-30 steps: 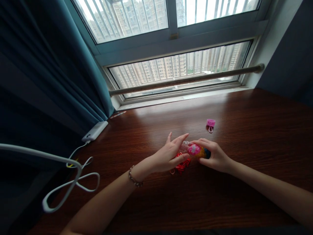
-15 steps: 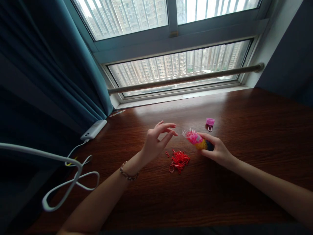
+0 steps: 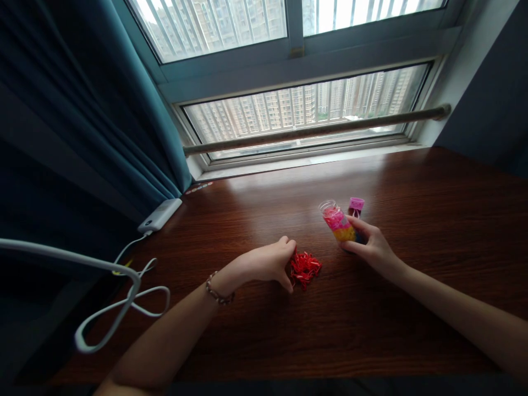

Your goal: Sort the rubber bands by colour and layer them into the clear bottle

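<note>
My right hand (image 3: pixel 371 245) is wrapped round the lower part of a clear bottle (image 3: pixel 337 221), which tilts with its uncovered mouth up and to the left. Inside it lie layers of small pink, yellow and dark blue pieces. On the table, a pile of small red bands (image 3: pixel 305 268) sits below and left of the bottle. My left hand (image 3: pixel 274 264) is at the pile's left edge, thumb and fingers apart and touching or nearly touching the bands. Behind the bottle lies a pink cap (image 3: pixel 357 203) with a loop.
The brown wooden table (image 3: pixel 247 341) runs up to the window. At the left are a white power bank (image 3: pixel 160 214) and a looping white cable (image 3: pixel 103 324), beside a blue curtain (image 3: pixel 157 143). A metal rail (image 3: pixel 322 132) crosses the window.
My left hand has come down from beside the bottle's mouth to the red pile, its fingers spreading. The bottle has moved slightly right and tipped more upright in my right hand.
</note>
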Motion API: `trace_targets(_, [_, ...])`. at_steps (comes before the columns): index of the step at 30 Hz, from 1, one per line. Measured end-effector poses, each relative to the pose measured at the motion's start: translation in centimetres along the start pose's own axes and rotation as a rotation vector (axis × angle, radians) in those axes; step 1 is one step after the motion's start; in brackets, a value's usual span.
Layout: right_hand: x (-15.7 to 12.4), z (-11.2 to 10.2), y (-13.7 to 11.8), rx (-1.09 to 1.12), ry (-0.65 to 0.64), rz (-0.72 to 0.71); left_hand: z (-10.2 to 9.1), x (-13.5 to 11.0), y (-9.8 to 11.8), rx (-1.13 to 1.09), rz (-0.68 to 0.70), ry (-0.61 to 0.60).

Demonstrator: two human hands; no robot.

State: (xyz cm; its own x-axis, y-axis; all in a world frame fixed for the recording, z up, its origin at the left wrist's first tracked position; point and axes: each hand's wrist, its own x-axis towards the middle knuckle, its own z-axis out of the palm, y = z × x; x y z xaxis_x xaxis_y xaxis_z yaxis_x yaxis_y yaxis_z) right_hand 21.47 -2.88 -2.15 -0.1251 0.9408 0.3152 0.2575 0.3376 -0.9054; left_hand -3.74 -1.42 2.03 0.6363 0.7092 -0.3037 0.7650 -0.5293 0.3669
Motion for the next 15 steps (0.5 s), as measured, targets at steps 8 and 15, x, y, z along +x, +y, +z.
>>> trace_targets(8, [0.0,0.0,-0.3,0.007,-0.012,0.014,0.5,1.2,1.2,-0.107,0.207,0.076])
trace_targets(15, [-0.1,0.0,-0.7,0.009,-0.03,0.01,0.5,1.5,0.4,-0.214,0.272,0.06])
